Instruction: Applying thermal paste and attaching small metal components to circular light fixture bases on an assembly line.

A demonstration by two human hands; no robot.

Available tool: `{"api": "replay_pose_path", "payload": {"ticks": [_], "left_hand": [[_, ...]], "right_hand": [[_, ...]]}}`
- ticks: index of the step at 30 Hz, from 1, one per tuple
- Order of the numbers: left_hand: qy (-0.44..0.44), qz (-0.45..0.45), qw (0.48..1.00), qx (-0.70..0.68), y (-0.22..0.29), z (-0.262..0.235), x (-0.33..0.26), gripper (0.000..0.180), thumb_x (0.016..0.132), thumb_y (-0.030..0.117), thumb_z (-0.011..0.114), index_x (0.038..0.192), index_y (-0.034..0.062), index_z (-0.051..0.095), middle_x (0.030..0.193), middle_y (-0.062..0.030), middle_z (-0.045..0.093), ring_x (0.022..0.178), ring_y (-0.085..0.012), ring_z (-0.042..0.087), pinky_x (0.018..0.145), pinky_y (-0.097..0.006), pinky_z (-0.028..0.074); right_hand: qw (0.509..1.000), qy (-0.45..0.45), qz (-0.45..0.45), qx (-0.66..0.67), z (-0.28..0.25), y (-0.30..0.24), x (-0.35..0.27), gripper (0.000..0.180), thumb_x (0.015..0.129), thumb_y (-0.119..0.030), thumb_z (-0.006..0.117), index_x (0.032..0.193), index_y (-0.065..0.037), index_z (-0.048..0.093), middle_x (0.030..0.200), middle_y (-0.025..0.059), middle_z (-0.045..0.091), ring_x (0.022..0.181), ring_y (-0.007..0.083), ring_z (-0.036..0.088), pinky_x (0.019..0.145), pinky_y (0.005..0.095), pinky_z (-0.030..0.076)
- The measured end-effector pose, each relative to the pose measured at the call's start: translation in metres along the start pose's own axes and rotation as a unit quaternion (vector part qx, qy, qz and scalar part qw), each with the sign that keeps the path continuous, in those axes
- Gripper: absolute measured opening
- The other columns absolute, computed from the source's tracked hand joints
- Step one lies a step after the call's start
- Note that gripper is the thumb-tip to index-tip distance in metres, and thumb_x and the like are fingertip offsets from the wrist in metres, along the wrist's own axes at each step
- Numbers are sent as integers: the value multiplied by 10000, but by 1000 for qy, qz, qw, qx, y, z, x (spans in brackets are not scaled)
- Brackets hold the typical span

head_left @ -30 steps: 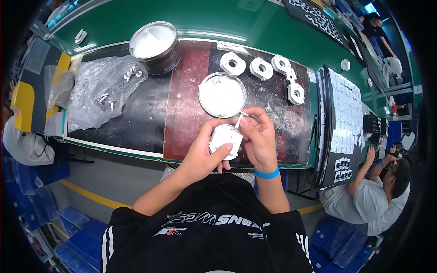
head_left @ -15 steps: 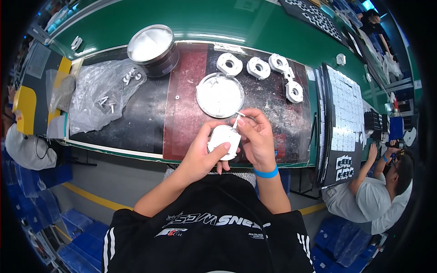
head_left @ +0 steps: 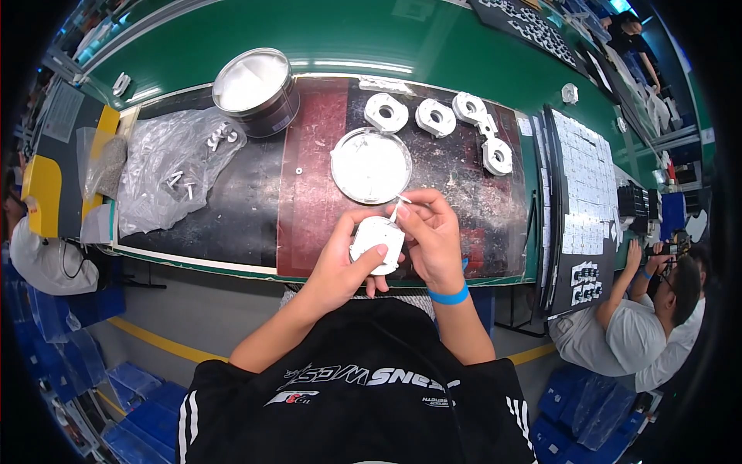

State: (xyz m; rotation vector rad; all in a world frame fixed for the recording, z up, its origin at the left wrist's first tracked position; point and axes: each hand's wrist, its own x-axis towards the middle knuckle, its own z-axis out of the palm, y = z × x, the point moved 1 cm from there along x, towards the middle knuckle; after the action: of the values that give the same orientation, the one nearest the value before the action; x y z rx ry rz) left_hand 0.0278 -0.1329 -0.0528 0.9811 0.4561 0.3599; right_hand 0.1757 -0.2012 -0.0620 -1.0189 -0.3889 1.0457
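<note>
My left hand (head_left: 338, 261) is wrapped round a white round housing (head_left: 376, 238), its thumb lying across the top face. Between the thumb and fingers of my right hand (head_left: 434, 241) is a small white pin-like piece (head_left: 396, 210). The lower end of that piece meets the upper edge of the housing; whether it sits in a hole I cannot tell. Just beyond my hands lies a shallow round tin lid (head_left: 333, 172) coated with white paste. Several white ring-shaped housings (head_left: 386, 114) stand at the back right of the dark mat.
A large tin (head_left: 272, 116) of white material stands at the back left. Beside it a clear plastic bag (head_left: 143, 189) carries several small white pins. A tiny white ring (head_left: 299, 171) lies on the red strip. Stacked dark trays (head_left: 550, 224) rise at the right; a co-worker (head_left: 638, 325) sits beyond.
My right hand has shifted slightly left and down with the pin-like piece, whose tip stays at the housing's upper edge. My left hand keeps its grip on the housing.
</note>
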Motion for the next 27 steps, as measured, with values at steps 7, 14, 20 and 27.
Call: {"api": "replay_pose_path", "payload": {"ticks": [7,14,20,27], "left_hand": [[3,-4,1000,-1,-1,-1,-4,470,971,131,554,1351,46,290,979,-164,649,602,-125,619,447,-213,489],[44,44,993,96,2,0,5,497,962,138,569,1341,36,264,1016,-132,622,656,-135,620,559,-248,506],[62,119,984,115,68,-33,133,411,985,224,552,1302,5,409,1085,-156,632,857,-211,668,668,-301,562],[199,147,920,306,99,-82,308,377,907,243,622,1145,-49,636,948,-149,710,802,-207,688,692,-322,520]], "right_hand": [[942,-63,-231,-237,-3,-9,-3,145,852,47,631,985,6,670,951,115,691,880,190,657,780,299,529],[912,-87,-238,-323,-5,-27,-7,292,887,-82,565,1160,-21,646,1266,165,552,1123,210,541,884,311,465],[778,28,-295,-554,-33,-61,59,332,850,-137,655,1173,-72,615,1095,114,632,1030,285,563,896,384,450],[580,-8,-277,-766,-6,-44,156,641,706,-424,770,1256,-164,569,1010,105,687,1041,300,558,851,434,375]]}}
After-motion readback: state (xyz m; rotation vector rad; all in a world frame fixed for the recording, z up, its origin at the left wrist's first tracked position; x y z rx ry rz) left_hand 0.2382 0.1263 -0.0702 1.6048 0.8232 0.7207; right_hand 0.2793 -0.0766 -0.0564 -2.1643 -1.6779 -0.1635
